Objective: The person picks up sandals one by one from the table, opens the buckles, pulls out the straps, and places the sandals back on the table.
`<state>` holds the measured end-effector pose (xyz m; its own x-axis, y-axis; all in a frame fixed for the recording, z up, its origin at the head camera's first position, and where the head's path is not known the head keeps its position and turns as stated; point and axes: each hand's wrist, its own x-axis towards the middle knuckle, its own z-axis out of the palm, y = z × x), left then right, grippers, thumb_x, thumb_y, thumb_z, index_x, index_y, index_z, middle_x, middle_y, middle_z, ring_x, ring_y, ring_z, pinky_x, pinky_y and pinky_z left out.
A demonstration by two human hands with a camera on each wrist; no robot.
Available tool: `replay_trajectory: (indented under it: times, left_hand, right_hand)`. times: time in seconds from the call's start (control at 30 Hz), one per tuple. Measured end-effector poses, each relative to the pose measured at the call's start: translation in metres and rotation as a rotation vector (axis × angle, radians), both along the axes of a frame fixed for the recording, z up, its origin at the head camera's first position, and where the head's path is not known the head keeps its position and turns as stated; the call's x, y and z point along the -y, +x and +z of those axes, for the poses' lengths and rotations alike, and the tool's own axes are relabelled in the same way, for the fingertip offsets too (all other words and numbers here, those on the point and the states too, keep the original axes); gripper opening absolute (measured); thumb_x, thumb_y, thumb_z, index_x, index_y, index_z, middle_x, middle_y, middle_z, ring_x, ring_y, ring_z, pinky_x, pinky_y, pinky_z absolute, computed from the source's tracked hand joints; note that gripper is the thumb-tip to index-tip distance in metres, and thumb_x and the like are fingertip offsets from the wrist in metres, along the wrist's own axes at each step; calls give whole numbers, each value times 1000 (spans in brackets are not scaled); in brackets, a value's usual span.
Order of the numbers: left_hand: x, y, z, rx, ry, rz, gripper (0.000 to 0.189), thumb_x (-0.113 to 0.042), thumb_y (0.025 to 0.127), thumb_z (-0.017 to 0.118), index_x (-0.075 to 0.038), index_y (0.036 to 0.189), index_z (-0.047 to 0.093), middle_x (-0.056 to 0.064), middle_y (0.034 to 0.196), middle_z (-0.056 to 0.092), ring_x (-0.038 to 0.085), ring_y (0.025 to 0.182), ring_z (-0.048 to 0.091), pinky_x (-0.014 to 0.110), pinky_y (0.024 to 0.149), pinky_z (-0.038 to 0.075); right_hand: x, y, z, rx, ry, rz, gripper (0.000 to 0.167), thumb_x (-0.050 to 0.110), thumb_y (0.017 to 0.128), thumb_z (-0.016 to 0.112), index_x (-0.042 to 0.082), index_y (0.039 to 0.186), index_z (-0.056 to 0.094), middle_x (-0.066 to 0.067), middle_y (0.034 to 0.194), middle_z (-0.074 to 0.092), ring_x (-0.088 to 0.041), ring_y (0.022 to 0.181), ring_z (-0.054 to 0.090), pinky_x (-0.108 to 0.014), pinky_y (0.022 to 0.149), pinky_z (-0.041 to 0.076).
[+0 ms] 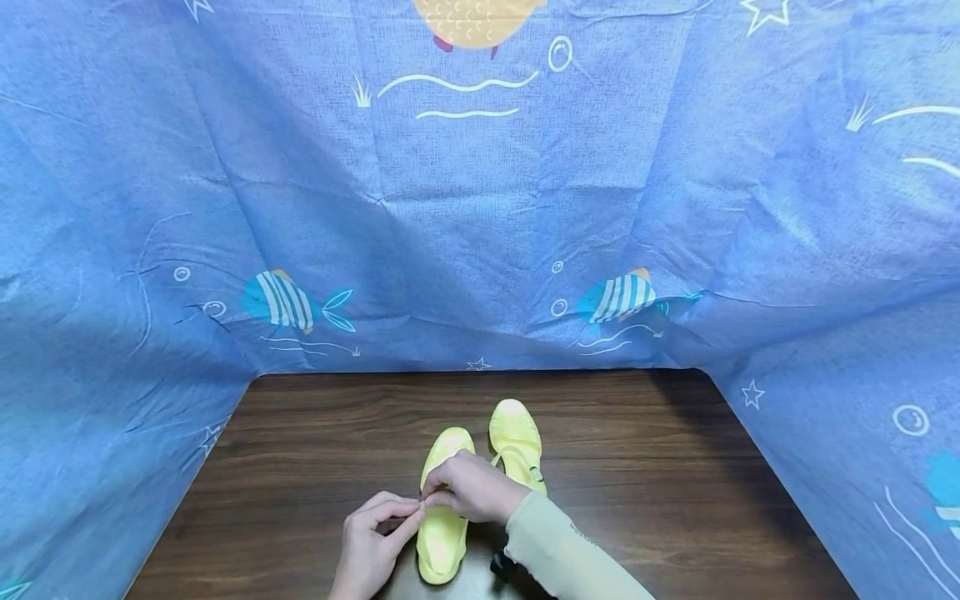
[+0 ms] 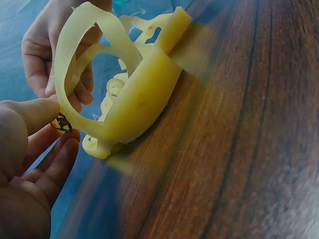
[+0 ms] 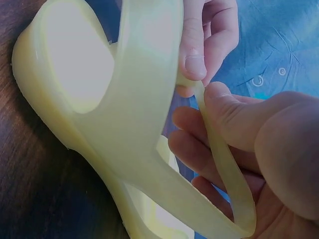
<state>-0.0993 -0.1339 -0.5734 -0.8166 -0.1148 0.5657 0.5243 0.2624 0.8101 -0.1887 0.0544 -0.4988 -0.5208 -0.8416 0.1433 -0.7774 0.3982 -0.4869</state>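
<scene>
A pale yellow sandal [image 1: 441,550] stands on the dark wooden table, its toe pointing away from me. My left hand [image 1: 369,537] is at the sandal's left side, where thumb and fingers pinch the strap beside a small dark metal buckle [image 2: 63,122]. Reaching across the sandal, my right hand [image 1: 474,487] pinches the thin ankle strap [image 3: 227,162] between thumb and fingers. Both sets of fingertips meet close together at the buckle. The strap makes a loop above the heel in the left wrist view. My right hand covers the sandal's middle in the head view.
A matching yellow sandal [image 1: 513,429] stands just to the right and farther back, partly behind my right forearm, with a buckle [image 1: 536,474] on its strap. Blue cloth [image 1: 480,208] printed with fish hangs behind and at both sides of the wooden table [image 1: 637,467].
</scene>
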Motion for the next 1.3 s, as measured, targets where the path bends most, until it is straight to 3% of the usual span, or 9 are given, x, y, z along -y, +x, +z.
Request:
replay_trajectory:
  times: [0.17, 0.43, 0.73, 0.93, 1.3]
  left_hand:
    - [1, 0, 0, 11, -18, -7, 28, 15, 75, 86, -9, 90, 81, 7, 89, 76, 9, 84, 73, 18, 68, 60]
    - [0, -1, 0, -23, -41, 3, 30, 16, 73, 86, -8, 90, 82, 8, 87, 75, 11, 80, 73, 17, 67, 59]
    - [2, 3, 6, 76, -42, -39, 21, 5, 82, 86, -12, 94, 83, 0, 93, 77, 6, 87, 73, 20, 70, 61]
    - [1, 2, 5, 29, -29, -35, 22, 8, 81, 85, -10, 94, 82, 4, 91, 77, 10, 85, 74, 20, 69, 61]
    - [1, 2, 3, 16, -46, -17, 24, 7, 80, 86, -11, 94, 82, 4, 91, 77, 9, 85, 74, 18, 69, 60]
  right_hand:
    - [3, 1, 0, -44, -4, -7, 6, 24, 98, 76, 23, 99, 82, 18, 93, 76, 16, 83, 59, -4, 74, 47]
    - [5, 1, 0, -38, 2, 22, 6, 22, 97, 76, 23, 100, 82, 17, 95, 77, 16, 85, 61, -3, 77, 48]
    - [2, 3, 1, -25, 9, 21, 8, 22, 100, 73, 22, 99, 81, 16, 95, 77, 16, 84, 60, -3, 76, 47]
    - [-2, 3, 1, -26, -9, 23, 9, 23, 100, 72, 22, 99, 81, 16, 94, 76, 15, 85, 61, -3, 76, 47]
    - [-5, 2, -1, -21, -33, 22, 6, 18, 99, 74, 17, 95, 79, 12, 91, 76, 12, 82, 60, -4, 76, 47]
